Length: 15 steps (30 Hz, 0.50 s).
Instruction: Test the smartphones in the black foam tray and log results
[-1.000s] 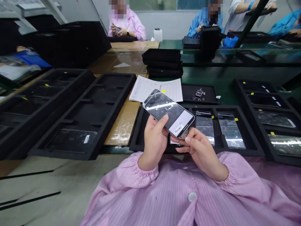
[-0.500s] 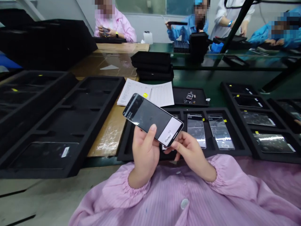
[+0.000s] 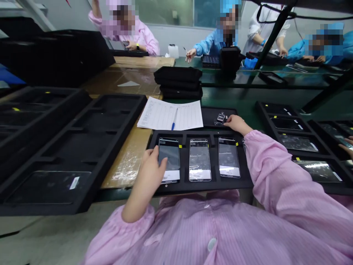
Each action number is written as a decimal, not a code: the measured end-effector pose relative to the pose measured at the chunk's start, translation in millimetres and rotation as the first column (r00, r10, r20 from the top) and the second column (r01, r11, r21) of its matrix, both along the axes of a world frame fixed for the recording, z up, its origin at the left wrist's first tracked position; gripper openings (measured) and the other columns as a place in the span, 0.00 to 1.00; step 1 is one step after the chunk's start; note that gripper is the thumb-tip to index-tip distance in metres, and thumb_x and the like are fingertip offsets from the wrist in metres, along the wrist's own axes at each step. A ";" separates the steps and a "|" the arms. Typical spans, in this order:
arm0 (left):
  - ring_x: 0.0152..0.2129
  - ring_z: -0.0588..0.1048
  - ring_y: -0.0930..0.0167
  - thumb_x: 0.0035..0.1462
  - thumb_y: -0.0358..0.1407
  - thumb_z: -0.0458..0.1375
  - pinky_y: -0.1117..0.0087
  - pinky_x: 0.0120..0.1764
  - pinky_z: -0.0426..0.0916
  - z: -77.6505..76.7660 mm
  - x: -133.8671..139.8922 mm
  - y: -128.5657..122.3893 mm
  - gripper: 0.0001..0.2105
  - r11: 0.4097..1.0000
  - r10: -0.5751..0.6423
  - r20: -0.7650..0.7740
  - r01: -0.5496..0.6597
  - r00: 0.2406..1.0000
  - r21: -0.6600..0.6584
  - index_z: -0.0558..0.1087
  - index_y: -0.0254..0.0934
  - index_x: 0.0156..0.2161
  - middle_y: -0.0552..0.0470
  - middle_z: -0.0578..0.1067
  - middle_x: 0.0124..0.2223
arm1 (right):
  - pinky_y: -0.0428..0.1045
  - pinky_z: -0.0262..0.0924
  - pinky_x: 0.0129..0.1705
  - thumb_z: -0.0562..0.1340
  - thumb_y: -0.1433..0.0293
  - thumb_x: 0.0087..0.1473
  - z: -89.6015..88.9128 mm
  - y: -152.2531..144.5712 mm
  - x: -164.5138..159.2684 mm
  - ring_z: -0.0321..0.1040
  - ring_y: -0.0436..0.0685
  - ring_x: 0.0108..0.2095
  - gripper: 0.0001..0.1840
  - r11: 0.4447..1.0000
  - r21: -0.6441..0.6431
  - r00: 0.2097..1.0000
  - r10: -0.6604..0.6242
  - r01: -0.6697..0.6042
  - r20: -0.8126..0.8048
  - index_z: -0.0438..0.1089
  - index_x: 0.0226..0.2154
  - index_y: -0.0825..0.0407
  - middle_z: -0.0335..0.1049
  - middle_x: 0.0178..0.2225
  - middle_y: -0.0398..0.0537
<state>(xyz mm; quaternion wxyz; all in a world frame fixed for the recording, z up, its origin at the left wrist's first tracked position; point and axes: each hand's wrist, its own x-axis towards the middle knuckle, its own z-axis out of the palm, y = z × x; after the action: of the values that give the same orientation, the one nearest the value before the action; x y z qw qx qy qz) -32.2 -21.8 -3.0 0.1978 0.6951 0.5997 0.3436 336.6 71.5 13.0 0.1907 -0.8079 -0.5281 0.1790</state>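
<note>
My left hand (image 3: pixel 150 167) rests at the left edge of a smartphone (image 3: pixel 169 158), thumb and fingers apart. This phone lies face up in the leftmost visible slot of a black foam tray (image 3: pixel 184 187). Two more phones, a middle one (image 3: pixel 200 160) and a right one (image 3: pixel 229 157), lie beside it, and my right sleeve mostly covers another. My right hand (image 3: pixel 238 124) is pinched over a shallow black tray (image 3: pixel 208 115), beside a small metal-and-clear-plastic piece (image 3: pixel 220 117). A tiny light piece shows at its fingertips; whether it is gripped is unclear.
Printed sheets (image 3: pixel 160 114) with a blue pen (image 3: pixel 174 119) lie behind the phones. A large foam tray (image 3: pixel 91 162) stands left, a tray of phones (image 3: pixel 311 147) right. Stacked black trays (image 3: pixel 179 79) stand farther back. Co-workers sit across; another person's hand (image 3: pixel 348 147) shows at the right edge.
The phone held in both hands now lies in the left tray slot. My right hand has moved forward to the shallow tray. The yellow tag over the sheets is gone; one sits beside that phone.
</note>
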 end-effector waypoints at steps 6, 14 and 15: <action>0.62 0.66 0.47 0.64 0.36 0.52 0.45 0.61 0.62 4.6 78.7 -32.5 0.25 0.969 -0.247 -0.436 0.234 0.865 -0.086 0.64 0.23 0.63 0.29 0.75 0.56 | 0.51 0.69 0.44 0.68 0.80 0.50 12.3 5.1 -7.9 0.74 0.56 0.35 0.13 1.000 0.011 0.995 -0.026 0.028 -0.101 0.66 0.21 0.54 0.73 0.26 0.47; 0.61 0.68 0.53 0.60 0.44 0.58 0.48 0.60 0.65 -14.8 83.9 -37.6 0.37 0.931 -0.253 0.274 0.311 0.928 -0.191 0.51 0.33 0.69 0.32 0.69 0.62 | 0.42 0.63 0.26 0.65 0.70 0.56 57.1 -114.7 -46.4 0.68 0.48 0.25 0.04 0.937 0.334 0.716 0.302 -0.102 -0.629 0.69 0.33 0.52 0.72 0.26 0.43; 0.56 0.72 0.55 0.59 0.42 0.60 0.50 0.56 0.68 -15.5 83.7 -34.2 0.38 0.921 -0.190 0.410 0.307 0.892 -0.241 0.50 0.34 0.69 0.34 0.70 0.60 | 0.42 0.62 0.25 0.67 0.68 0.56 57.7 -134.3 -55.2 0.65 0.47 0.23 0.06 0.933 0.328 0.647 0.343 -0.150 -0.681 0.72 0.34 0.53 0.71 0.25 0.41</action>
<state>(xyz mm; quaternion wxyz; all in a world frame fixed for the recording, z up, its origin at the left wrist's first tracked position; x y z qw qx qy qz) 51.5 -56.0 -18.5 0.4554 0.6490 0.5002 0.3481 281.4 -62.8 70.6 0.4553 -0.5598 -0.5317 0.4435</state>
